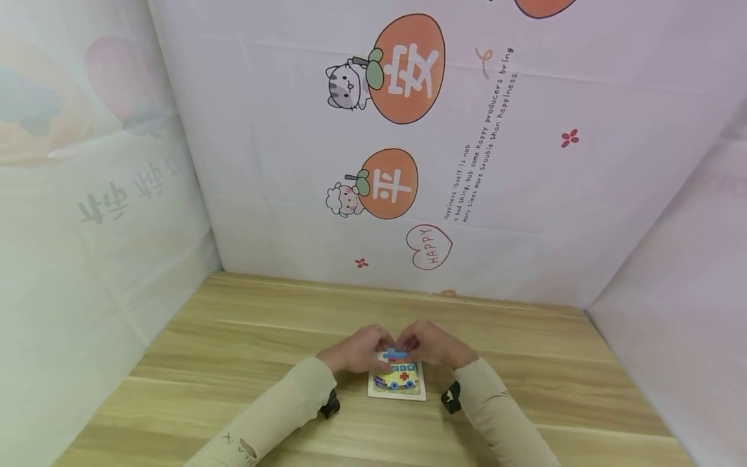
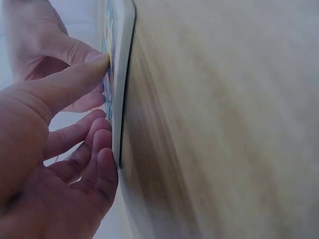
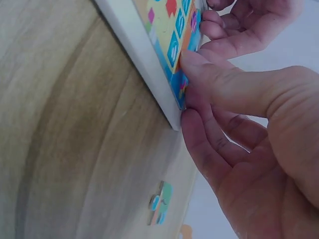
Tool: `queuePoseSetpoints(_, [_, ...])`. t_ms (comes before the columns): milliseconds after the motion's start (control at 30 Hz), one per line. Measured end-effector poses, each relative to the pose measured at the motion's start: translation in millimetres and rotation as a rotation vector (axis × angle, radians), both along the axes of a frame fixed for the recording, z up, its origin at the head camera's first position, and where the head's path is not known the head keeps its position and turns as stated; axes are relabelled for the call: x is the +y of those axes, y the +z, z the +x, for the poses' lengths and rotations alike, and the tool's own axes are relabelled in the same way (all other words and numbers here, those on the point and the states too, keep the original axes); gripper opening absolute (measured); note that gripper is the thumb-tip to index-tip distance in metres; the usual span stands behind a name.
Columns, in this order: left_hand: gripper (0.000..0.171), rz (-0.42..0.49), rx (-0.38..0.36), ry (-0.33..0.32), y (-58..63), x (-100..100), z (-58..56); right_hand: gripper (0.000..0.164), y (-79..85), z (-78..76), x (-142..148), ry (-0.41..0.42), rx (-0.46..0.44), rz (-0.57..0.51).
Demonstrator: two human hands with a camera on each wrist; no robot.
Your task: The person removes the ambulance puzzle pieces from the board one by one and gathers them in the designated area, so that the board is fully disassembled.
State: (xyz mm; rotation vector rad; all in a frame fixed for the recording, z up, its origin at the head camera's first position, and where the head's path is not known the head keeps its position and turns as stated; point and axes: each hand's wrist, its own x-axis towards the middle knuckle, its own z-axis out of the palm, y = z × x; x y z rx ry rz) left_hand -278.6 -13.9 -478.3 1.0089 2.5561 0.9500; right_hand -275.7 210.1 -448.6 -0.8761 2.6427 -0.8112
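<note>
A small jigsaw puzzle board [image 1: 397, 396] with a white rim and an ambulance picture lies flat on the table. Both hands meet over its far edge, at a blue puzzle piece [image 1: 397, 353] in the picture's upper part. My left hand [image 1: 364, 349] pinches at the piece from the left, its thumb on the picture face and its curled fingers at the board's far edge. From the right, my right hand [image 1: 428, 342] does likewise near the corner, thumb on the blue area [image 3: 179, 82]. The fingers partly hide the piece, so how it sits in the board cannot be seen.
In the right wrist view a loose green and orange puzzle piece [image 3: 160, 203] lies on the wooden table [image 1: 262, 337] beyond the board. Printed white cloth [image 1: 280, 162] walls in the table at the back and both sides. Each wrist wears a black device [image 1: 452, 397].
</note>
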Motion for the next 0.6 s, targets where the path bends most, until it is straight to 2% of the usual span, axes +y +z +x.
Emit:
queuePoseSetpoints(267, [0.047,0.017,-0.023,0.007,-0.3,1.8,-0.5,0.017,-4.8,-0.9,2.9,0.005,-0.03,-0.028])
queuePoseSetpoints(433, [0.047,0.012,-0.016,0.014,0.5,2.8,0.3,0.014,-1.3,2.3,2.2,0.031,-0.041,-0.008])
queuePoseSetpoints(600, [0.044,0.002,-0.034,0.027,1.8,2.4,1.1,0.019,1.3,5.5,-0.4,0.01,-0.021,0.0])
